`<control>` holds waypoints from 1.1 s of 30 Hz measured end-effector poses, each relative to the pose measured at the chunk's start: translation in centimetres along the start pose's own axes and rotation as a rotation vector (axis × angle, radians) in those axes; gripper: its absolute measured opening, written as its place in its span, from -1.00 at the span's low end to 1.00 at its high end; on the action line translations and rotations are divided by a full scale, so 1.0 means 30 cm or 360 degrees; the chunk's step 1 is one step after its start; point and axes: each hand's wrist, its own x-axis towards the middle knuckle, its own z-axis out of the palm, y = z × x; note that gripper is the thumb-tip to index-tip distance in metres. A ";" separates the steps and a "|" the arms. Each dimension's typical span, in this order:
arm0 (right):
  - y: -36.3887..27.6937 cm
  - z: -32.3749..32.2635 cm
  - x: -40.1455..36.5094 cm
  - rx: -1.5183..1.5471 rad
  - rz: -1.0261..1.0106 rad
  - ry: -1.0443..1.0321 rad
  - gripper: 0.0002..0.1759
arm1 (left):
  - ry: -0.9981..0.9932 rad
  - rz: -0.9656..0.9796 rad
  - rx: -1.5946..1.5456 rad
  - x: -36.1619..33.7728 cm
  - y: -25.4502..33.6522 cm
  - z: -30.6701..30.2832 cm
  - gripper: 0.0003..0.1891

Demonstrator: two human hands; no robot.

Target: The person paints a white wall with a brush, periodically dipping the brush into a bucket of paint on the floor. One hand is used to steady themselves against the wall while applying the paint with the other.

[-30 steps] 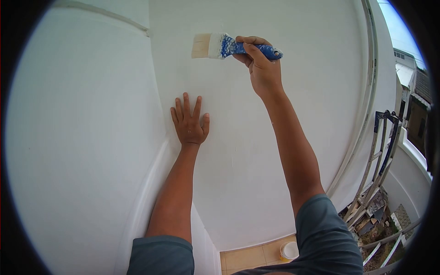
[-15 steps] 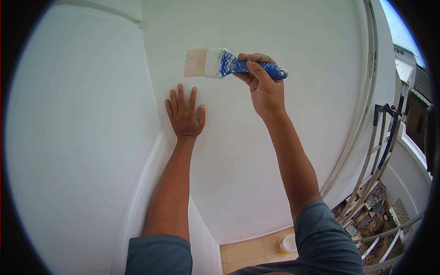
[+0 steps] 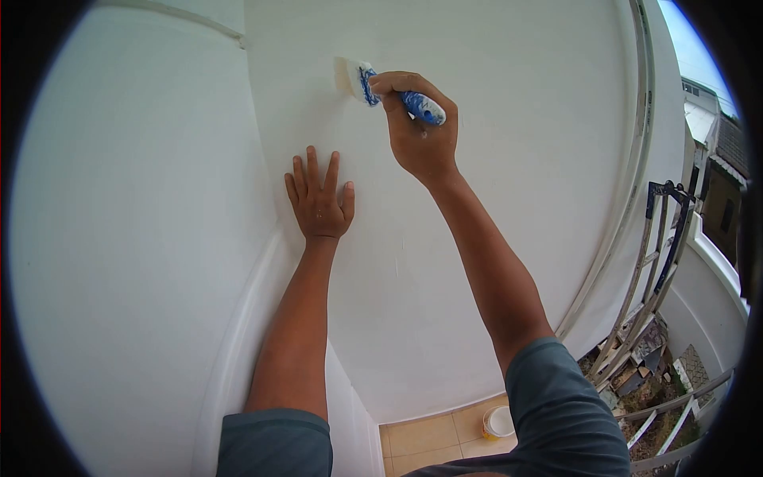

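Observation:
My right hand [image 3: 421, 131] is closed around the blue, paint-spattered handle of a wide paintbrush [image 3: 425, 109]. The brush's pale bristles point left and meet the white wall [image 3: 477, 262], as far as I can tell. Lower and to the left, my left hand [image 3: 320, 203] lies flat on the same wall with its fingers spread, holding nothing. White paint coats the part of the brush between bristles and handle.
A white bucket [image 3: 498, 422] stands on the tiled floor [image 3: 421, 436] below. Another white wall [image 3: 135, 238] rises at the left. At the right are a metal ladder [image 3: 652, 262], curved metal bars and rubble on the ground.
My right hand has moved left and slightly up, and the brush has turned so that its handle slants toward me and its bristles meet the wall. My left hand stays in place.

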 end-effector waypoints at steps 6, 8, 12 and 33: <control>0.048 -0.131 0.130 -0.0548 0.0233 0.0437 -0.88 | 0.0001 -0.0001 -0.0027 -0.008 -0.001 0.006 -0.43; 0.039 -0.136 0.127 -0.1300 -0.0480 0.0483 -0.83 | -0.0006 -0.0008 -0.0010 -0.007 -0.005 0.010 -0.43; 0.027 -0.041 0.073 -0.1537 -0.0566 0.0126 -0.70 | 0.0008 -0.0004 -0.0035 -0.005 0.001 0.003 -0.43; -0.027 -0.079 -0.211 -0.0322 0.0112 -0.0045 -0.80 | 0.0030 -0.0021 0.0025 -0.004 0.009 -0.001 -0.45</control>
